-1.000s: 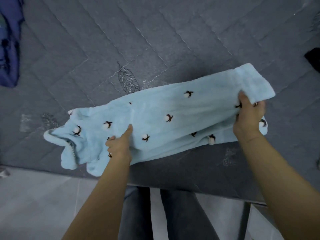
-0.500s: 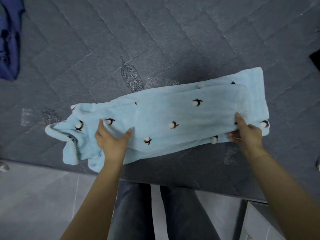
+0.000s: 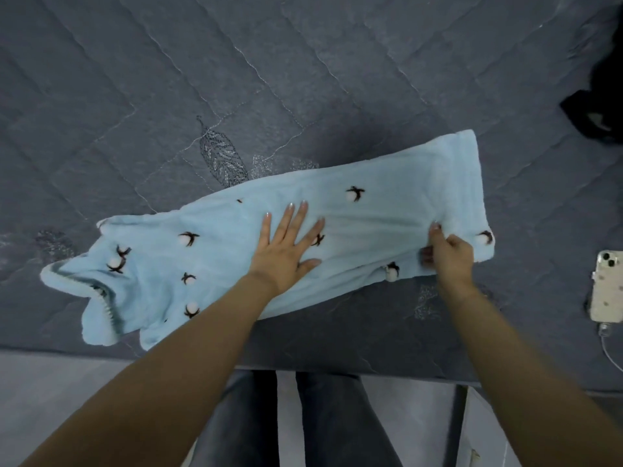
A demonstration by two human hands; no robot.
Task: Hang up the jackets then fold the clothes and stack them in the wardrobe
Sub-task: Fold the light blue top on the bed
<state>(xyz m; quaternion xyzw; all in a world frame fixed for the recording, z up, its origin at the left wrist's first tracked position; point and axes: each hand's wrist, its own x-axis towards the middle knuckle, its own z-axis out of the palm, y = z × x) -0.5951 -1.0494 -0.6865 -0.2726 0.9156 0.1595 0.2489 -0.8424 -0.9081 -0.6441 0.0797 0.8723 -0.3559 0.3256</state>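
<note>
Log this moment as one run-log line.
step: folding | item: blue garment lengthwise on bed | left hand: flat, pressing middle | right hand: pinching end | nearby: phone

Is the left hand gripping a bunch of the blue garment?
No, the left hand lies flat with fingers spread on the blue garment.

Bare forearms, dark grey trousers point(image 3: 340, 423)

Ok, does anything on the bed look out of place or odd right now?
Only a phone, plugged into a cable, lying on the bed right of the blue garment, near its edge. Nothing looks spilled or damaged.
</note>
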